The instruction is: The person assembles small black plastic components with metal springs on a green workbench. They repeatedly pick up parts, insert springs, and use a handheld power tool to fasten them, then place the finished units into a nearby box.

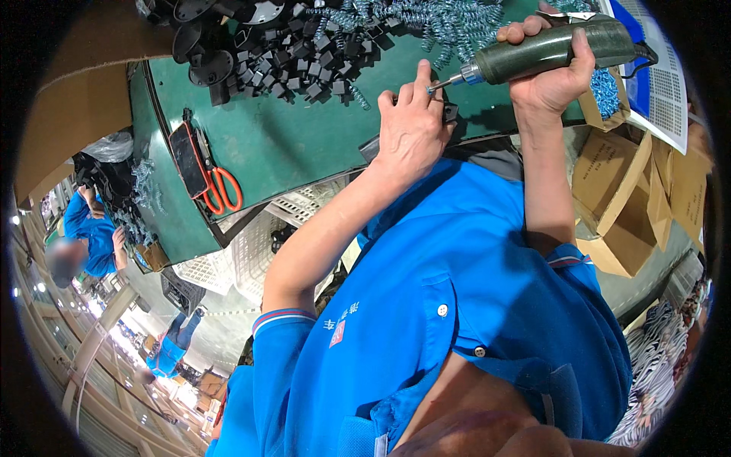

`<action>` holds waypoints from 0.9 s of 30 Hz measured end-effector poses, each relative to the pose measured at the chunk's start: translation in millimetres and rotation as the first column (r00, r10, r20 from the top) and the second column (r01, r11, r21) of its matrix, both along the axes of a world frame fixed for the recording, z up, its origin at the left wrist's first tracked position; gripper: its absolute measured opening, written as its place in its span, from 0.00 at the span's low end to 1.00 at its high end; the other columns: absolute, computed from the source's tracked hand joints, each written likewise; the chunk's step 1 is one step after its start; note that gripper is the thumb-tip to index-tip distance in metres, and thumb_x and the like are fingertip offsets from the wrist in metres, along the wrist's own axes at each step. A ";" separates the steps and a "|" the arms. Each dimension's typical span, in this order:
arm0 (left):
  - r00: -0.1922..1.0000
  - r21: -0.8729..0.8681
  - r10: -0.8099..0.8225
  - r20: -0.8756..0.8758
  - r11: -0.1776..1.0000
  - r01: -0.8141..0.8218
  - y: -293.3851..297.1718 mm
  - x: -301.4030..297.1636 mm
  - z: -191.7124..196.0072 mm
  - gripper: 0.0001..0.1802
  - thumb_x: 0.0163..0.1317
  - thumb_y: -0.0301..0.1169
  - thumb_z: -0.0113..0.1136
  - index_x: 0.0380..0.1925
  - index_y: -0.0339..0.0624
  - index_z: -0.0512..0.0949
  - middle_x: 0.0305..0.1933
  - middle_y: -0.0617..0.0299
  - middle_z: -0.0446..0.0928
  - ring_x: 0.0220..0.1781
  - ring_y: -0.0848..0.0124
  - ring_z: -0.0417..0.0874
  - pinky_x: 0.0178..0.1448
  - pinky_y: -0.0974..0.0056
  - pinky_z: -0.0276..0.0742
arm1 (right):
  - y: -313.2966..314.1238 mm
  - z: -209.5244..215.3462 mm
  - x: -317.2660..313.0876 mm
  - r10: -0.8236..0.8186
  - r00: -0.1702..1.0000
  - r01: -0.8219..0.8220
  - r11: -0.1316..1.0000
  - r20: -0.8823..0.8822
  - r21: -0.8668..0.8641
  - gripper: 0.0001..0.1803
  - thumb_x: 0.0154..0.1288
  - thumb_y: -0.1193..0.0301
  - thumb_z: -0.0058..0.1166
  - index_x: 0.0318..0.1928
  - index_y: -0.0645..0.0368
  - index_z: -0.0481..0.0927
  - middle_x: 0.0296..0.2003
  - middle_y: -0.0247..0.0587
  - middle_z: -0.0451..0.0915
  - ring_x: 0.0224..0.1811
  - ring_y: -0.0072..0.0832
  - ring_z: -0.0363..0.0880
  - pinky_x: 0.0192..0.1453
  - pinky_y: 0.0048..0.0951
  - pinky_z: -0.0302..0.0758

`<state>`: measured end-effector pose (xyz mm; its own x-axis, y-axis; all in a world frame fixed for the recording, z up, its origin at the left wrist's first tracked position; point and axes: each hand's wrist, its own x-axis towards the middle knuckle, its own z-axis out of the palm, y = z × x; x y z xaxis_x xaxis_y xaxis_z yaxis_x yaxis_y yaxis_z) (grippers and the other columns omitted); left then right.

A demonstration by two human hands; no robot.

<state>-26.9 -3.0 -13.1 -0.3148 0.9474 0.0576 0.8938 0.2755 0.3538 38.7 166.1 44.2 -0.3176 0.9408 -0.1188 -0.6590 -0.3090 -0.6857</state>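
My right hand [550,90] is wrapped round a dark green electric screwdriver [525,61], held almost level, its bit pointing left. The bit's tip meets a small bluish screw [432,91] at the fingers of my left hand [413,128]. Under that hand, its fingers hold a black plastic part [450,113] against the near edge of the green table [289,145]; most of the part is hidden. Beyond my left hand lie a heap of small black blocks [304,65] and a pile of bluish metal springs [449,27].
Orange-handled scissors [221,190] lie beside a dark phone-like slab [188,158] on the left. A small box of blue screws [605,93] sits at the right, above open cardboard boxes [620,198]. White plastic crates [251,251] stand below the table. Another person [95,232] works at far left.
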 end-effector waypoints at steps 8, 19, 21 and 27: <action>0.999 0.036 0.040 0.025 0.999 -0.041 1.0 2.5 -1.7 0.36 0.47 0.36 0.73 0.57 0.35 0.76 0.73 0.33 0.56 0.56 0.53 0.74 0.59 0.51 0.65 | 2.6 -6.9 2.6 -0.024 0.999 0.022 0.999 -0.043 -0.048 0.21 0.70 0.50 0.47 0.44 0.56 0.75 0.23 0.36 0.76 0.22 0.32 0.76 0.31 0.35 0.77; 0.999 0.015 -0.019 0.031 1.000 0.019 2.1 0.9 4.4 0.29 0.47 0.36 0.72 0.49 0.33 0.80 0.73 0.48 0.61 0.56 0.56 0.73 0.58 0.51 0.65 | 3.9 -6.3 4.5 0.003 1.000 -0.002 0.998 0.022 -0.060 0.20 0.69 0.51 0.48 0.43 0.57 0.76 0.23 0.36 0.75 0.22 0.32 0.76 0.31 0.35 0.77; 0.999 -0.007 -0.029 0.027 1.000 0.029 1.2 1.4 4.6 0.28 0.47 0.36 0.72 0.48 0.33 0.79 0.71 0.51 0.64 0.58 0.56 0.73 0.58 0.51 0.65 | 3.9 -7.4 5.4 0.005 1.000 -0.004 0.997 0.010 -0.071 0.20 0.69 0.51 0.48 0.43 0.57 0.76 0.23 0.36 0.76 0.22 0.32 0.77 0.31 0.35 0.77; 0.999 0.004 -0.020 0.031 1.000 0.020 1.8 2.2 3.7 0.28 0.48 0.36 0.71 0.49 0.33 0.79 0.68 0.51 0.67 0.59 0.56 0.72 0.58 0.51 0.65 | 6.0 -12.6 7.9 0.002 1.000 -0.002 0.998 -0.011 -0.058 0.21 0.69 0.52 0.49 0.44 0.57 0.75 0.24 0.36 0.76 0.22 0.32 0.77 0.31 0.36 0.77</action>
<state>-24.7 -1.2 -9.4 -0.2972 0.9534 0.0513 0.8880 0.2562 0.3819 46.6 172.1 31.6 -0.3211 0.9317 -0.1697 -0.6658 -0.3495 -0.6592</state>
